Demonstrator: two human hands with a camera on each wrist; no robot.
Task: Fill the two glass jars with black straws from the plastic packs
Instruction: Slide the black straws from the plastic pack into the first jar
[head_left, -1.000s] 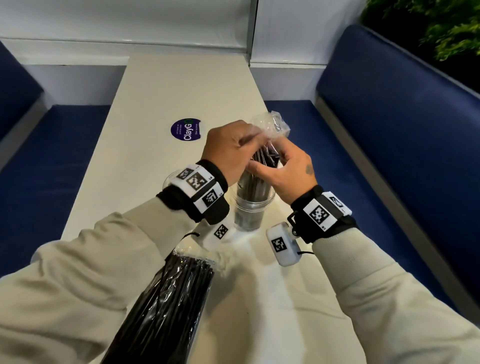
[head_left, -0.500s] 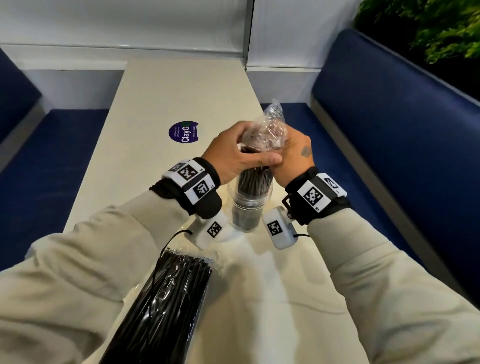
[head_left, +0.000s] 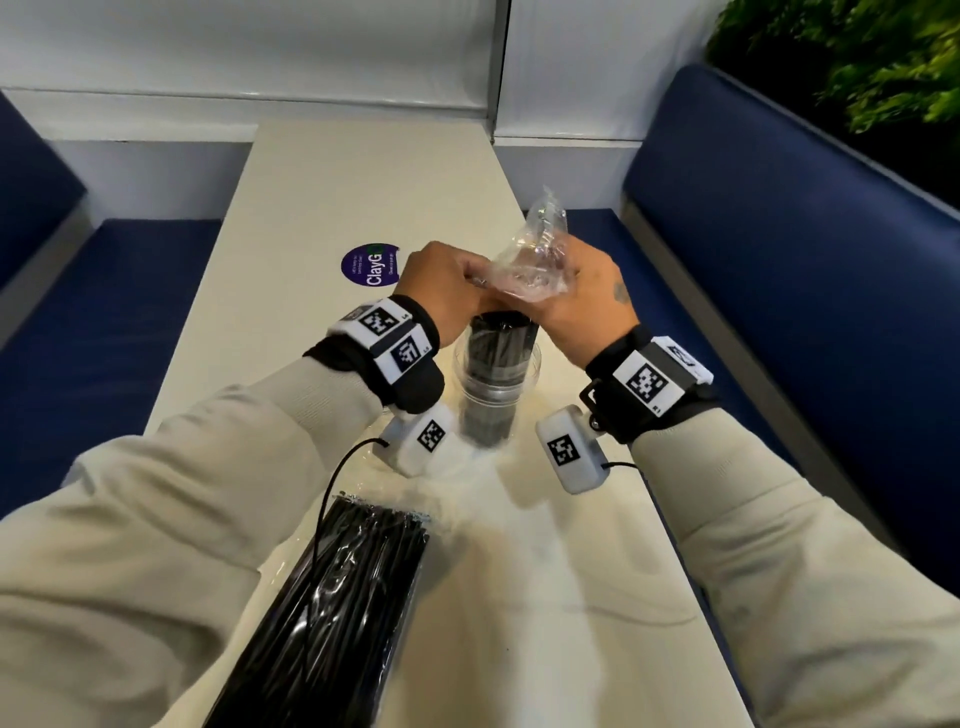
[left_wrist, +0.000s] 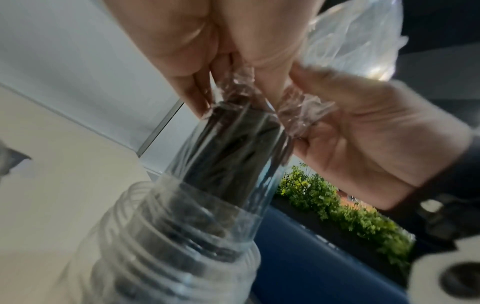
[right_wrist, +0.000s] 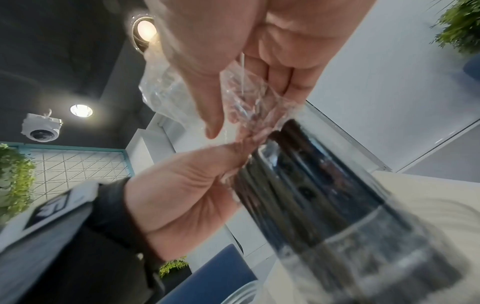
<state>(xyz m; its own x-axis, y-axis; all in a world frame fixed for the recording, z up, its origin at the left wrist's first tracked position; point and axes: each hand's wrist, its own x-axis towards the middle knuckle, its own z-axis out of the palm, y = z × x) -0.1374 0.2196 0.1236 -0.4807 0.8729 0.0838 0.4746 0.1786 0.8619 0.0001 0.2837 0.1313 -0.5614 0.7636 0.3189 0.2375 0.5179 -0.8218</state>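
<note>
A clear glass jar (head_left: 497, 387) stands on the table with a bundle of black straws (head_left: 500, 345) upright in it. Both hands meet just above the straw tops. My left hand (head_left: 467, 283) pinches the clear plastic wrapper (head_left: 530, 257) at the top of the bundle, and my right hand (head_left: 566, 280) grips the crumpled wrapper from the right. In the left wrist view the film (left_wrist: 228, 156) still sheathes the straws down into the jar (left_wrist: 161, 246). A second, sealed pack of black straws (head_left: 353, 597) lies under my left forearm. My left wrist hides any second jar in the head view.
The narrow cream table (head_left: 363, 197) runs away from me to a white wall, with a purple round sticker (head_left: 370, 265) past the hands. Blue benches (head_left: 779, 270) flank both sides. Another clear rim (right_wrist: 241, 292) shows at the bottom of the right wrist view.
Both hands have drawn the wrapper upward. More empty, crumpled film now stands above them, and the straw tops show bare below the hands. The jar has stayed put.
</note>
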